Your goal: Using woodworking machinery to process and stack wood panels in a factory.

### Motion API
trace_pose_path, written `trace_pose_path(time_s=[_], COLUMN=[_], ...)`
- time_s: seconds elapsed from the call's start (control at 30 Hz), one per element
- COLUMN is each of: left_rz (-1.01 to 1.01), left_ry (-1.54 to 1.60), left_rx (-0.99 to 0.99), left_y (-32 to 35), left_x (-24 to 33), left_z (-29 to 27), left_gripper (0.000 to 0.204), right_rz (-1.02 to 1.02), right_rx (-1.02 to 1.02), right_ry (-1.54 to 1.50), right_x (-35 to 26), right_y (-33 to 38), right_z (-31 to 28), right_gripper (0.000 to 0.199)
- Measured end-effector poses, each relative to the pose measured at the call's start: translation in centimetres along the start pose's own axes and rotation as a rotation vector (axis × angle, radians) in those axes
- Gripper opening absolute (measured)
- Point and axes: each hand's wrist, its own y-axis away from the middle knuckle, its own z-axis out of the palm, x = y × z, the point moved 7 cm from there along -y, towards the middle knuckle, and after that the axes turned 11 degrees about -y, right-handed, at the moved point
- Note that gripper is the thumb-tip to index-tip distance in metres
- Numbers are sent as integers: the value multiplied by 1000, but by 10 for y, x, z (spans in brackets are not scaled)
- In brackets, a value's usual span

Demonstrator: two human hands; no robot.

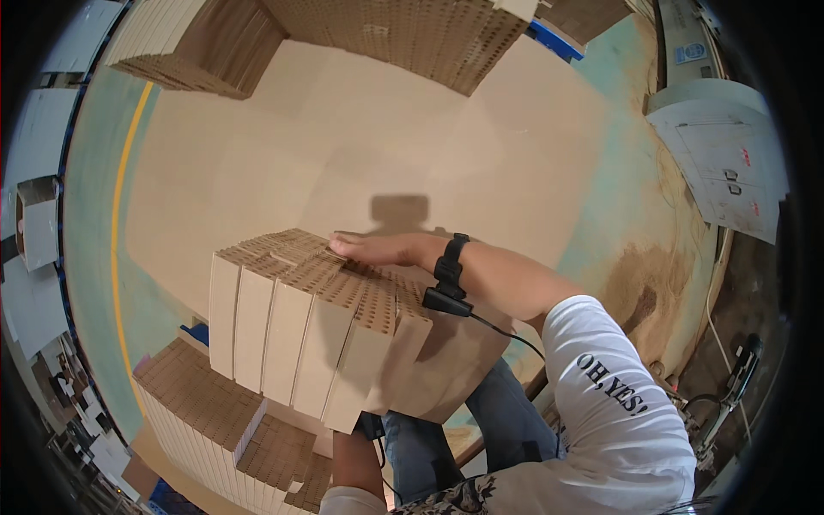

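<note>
A bundle of pale brown boards, their edges pierced with rows of round holes, stands tilted in front of my body. Some boards are fanned slightly apart, with narrow gaps between their faces. My right hand lies across the top far edge of the bundle and grips it, part of the fingers hidden from view. A black strap with a small device sits on that wrist. My left forearm rises from the lower edge and passes behind the bundle's lower end. The boards hide my left hand and its fingers.
Similar hole-edged boards are stacked at the lower left. More stacks stand at the far side, on a wide brown sheet. A grey metal cabinet is at right, near sawdust. A yellow line crosses the green floor.
</note>
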Motion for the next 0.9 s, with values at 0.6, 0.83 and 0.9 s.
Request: trace_pose_path(time_s=[0.6,0.83,0.9], left_rz=[-33,-17,-17], left_ry=[364,494,528], left_rx=[97,113,125], left_y=[-3,-6,-4], left_x=[-25,-39,-43], left_z=[-8,-12,-16], left_gripper=[55,56,56], right_rz=[213,96,87], right_rx=[23,57,23], right_ry=[9,-59,-43], right_x=[-46,-26,-24], right_y=[-1,-88,-98], right_z=[-11,-36,-25], right_gripper=[84,82,81])
